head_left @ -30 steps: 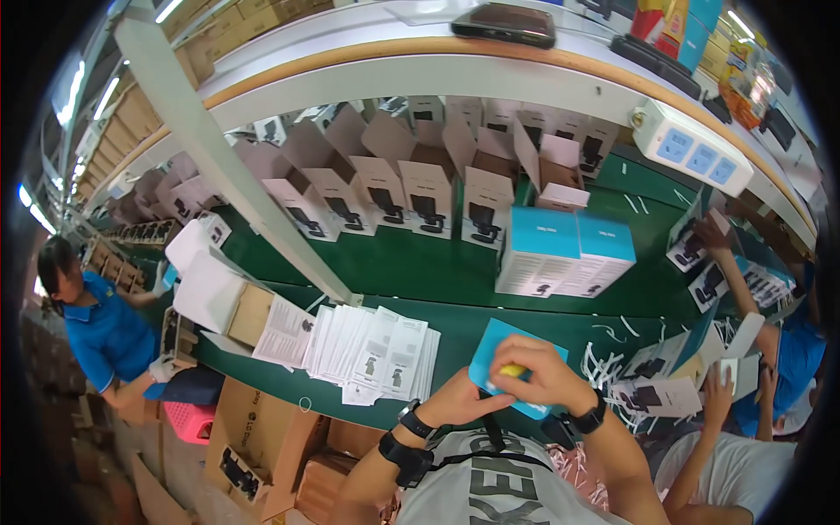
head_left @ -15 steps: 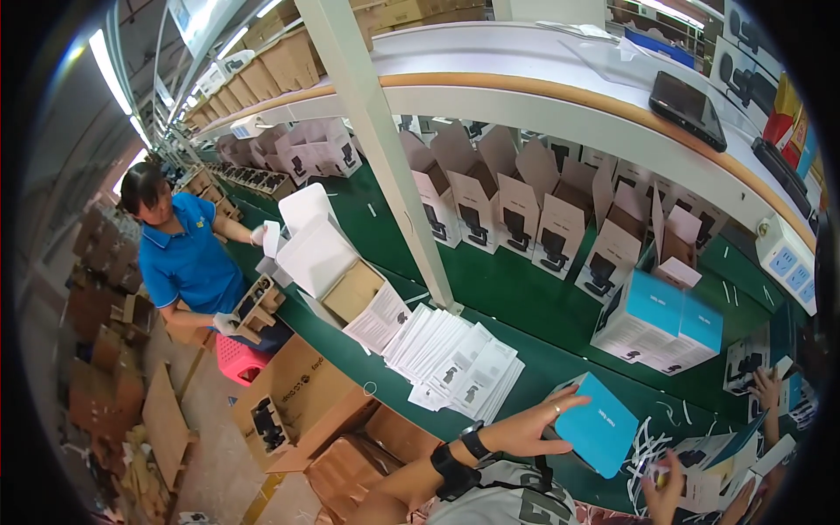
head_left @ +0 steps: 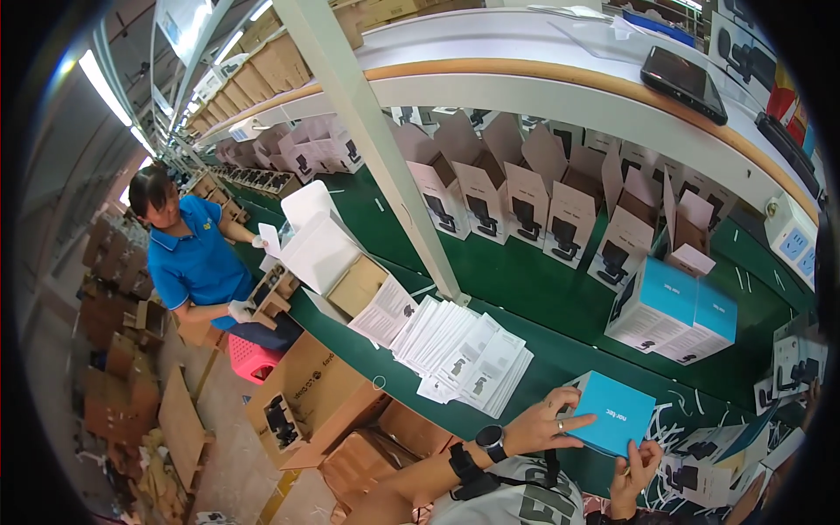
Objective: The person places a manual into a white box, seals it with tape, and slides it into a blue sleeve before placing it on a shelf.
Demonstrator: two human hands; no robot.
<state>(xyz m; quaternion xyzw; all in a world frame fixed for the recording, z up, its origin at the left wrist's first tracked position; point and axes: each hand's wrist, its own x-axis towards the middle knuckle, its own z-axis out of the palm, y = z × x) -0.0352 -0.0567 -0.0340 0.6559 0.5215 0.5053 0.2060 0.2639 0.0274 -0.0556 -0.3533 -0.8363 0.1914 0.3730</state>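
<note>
A closed carton with a bright blue top (head_left: 618, 409) sits in front of me at the near edge of the green table. My left hand (head_left: 553, 422), with a ring and a watch on the wrist, grips its left side, fingers reaching over the top. At its near right corner my right hand (head_left: 636, 472) has its fingertips closed on the edge. Whether anything small is inside my right palm is hidden. Left of the carton lies a fanned pile of printed leaflets (head_left: 472, 354). White strips (head_left: 669, 420) are scattered to its right.
Two blue-topped cartons (head_left: 674, 302) stand beyond, before a row of open white boxes (head_left: 490, 210). A post (head_left: 376, 149) rises from the table. At left, a co-worker in a blue shirt (head_left: 197, 254) handles a cardboard tray. Another person's arm (head_left: 754, 494) is at the lower right.
My right hand has come up and left onto the carton's near edge. The carton, in my left hand, has turned so its blue top faces up more. The view has shifted slightly.
</note>
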